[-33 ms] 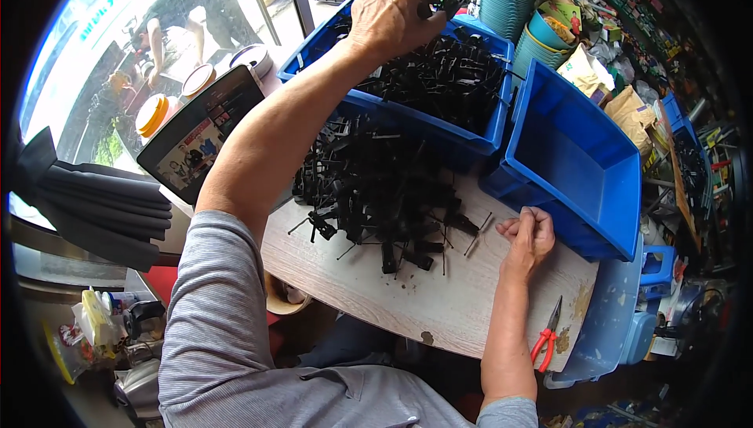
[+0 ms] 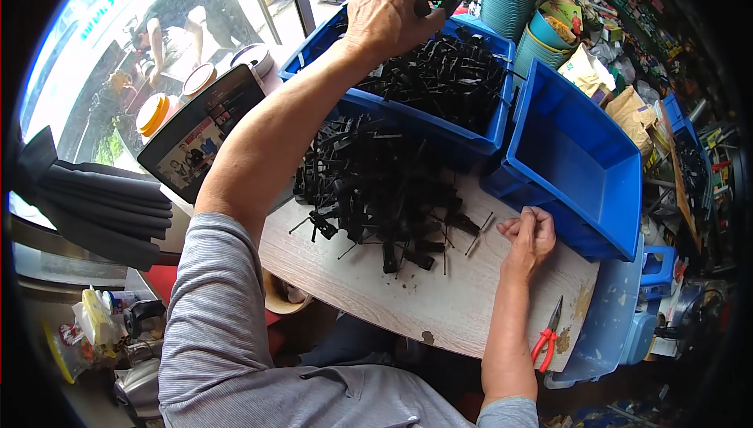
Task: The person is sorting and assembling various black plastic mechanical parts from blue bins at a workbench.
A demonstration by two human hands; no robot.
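Note:
Stretched far out over the blue bin (image 2: 314, 44), my left hand (image 2: 392, 20) is closed around a black plastic part (image 2: 441, 1). Below it the bin is filled with similar black parts (image 2: 447, 75), many with thin rods. A loose heap of such parts (image 2: 384, 185) lies on the table in front of the bin. My right hand (image 2: 529, 238) rests on the table right of the heap, fingers curled together. Whatever those fingers may hold is hidden. A thin metal rod (image 2: 480, 233) lies just left of it. Red-handled pliers (image 2: 547, 342) lie beside my right forearm.
An empty blue bin (image 2: 569, 154) stands tilted at the right of the worn wooden table (image 2: 361, 279). A tablet (image 2: 200, 138) leans near the window, with lidded jars (image 2: 157, 114) behind. Stacked teal buckets (image 2: 506, 9) and paper bags (image 2: 627, 114) crowd the far right.
My left hand has shifted very slightly left with the black part still in it. The right hand and the heap look the same.

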